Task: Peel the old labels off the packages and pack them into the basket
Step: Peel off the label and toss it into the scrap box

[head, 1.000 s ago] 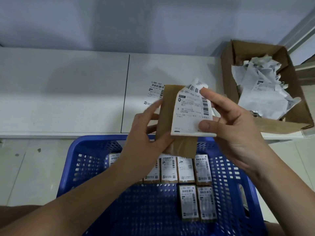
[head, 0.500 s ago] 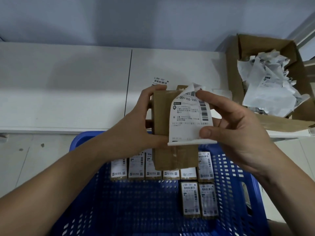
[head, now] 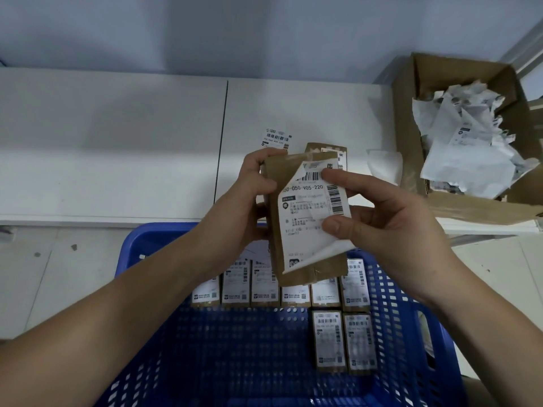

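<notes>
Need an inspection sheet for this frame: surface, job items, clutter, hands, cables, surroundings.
Surface: white table, seam down the middle.
Job's things: brown package held above blue basket; its label partly peeled, lower corner lifted. Labelled packages in rows in the basket. Another package on the table behind.
Clutter: loose label and paper scrap on the table.
Hands: left hand grips the package; right hand pinches the label.
Cables: nothing seen.
Surroundings: cardboard box of crumpled labels at right; pale wall behind; floor below.
</notes>
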`<state>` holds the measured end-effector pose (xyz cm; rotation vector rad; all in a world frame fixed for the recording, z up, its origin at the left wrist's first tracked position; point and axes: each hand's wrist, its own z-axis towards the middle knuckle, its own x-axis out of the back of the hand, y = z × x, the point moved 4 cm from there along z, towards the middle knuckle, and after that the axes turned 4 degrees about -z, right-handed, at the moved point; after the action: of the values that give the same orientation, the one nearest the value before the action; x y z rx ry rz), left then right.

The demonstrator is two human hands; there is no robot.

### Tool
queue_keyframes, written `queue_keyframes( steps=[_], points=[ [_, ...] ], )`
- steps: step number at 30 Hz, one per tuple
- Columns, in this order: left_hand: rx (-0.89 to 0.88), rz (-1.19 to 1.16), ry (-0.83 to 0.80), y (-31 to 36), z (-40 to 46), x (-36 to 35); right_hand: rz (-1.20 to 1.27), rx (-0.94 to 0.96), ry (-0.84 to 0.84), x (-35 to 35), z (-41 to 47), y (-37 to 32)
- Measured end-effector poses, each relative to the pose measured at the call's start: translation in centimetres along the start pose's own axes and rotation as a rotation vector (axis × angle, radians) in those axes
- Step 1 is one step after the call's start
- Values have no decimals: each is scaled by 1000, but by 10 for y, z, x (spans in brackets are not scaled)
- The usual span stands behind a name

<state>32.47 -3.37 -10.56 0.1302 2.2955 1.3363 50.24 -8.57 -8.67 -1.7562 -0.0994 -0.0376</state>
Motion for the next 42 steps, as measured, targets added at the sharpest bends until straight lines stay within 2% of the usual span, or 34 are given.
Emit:
queue_keyframes(
  steps=[6,18,42],
  points=[
    [-51,103,-7,-8,0,6,-9,11,23,-1,1,1],
    [-68,152,82,-6,0,5,-118,75,14,2,0,4],
    [-151,147,124,-5,-3,1,-122,111,-5,-2,1,9]
  ],
)
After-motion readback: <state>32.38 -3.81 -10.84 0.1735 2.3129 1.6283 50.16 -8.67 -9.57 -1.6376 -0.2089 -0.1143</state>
